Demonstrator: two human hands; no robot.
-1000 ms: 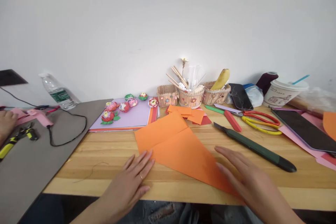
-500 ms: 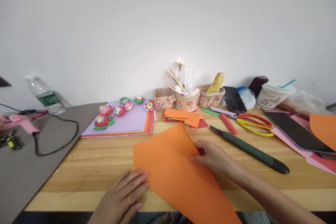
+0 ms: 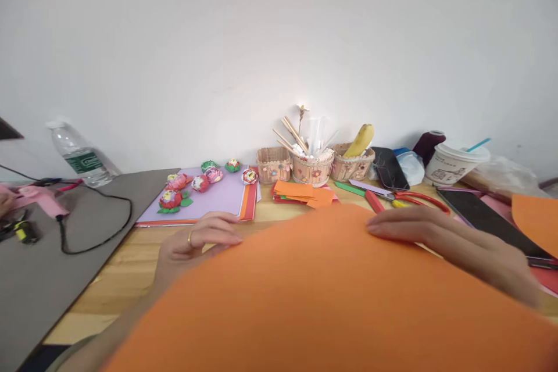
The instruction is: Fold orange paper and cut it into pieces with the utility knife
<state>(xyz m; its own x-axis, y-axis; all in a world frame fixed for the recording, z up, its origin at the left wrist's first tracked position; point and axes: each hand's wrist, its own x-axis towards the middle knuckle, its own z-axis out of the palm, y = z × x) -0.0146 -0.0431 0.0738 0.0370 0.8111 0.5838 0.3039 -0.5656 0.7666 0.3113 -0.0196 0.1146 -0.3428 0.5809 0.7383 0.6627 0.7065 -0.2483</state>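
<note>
Two hands are on one large orange sheet [image 3: 331, 296], which is raised off the wooden table [image 3: 108, 285] close to the camera and hides most of the near surface. Left hand [image 3: 196, 241] pinches the sheet's left upper edge, fingers curled over it, ring visible. Right hand [image 3: 436, 232] lies along the right upper edge with fingers extended flat; whether its thumb grips underneath cannot be told. Behind the sheet stand three small baskets [image 3: 311, 165], a stack of cut orange squares [image 3: 300, 192] and red-handled scissors [image 3: 414, 200]; a dark tablet [image 3: 483, 218] lies just beside the right wrist. Judgement: keep both edges level and taut so the paper does not buckle, and keep the trailing edge clear of the scissors and tablet
</note>
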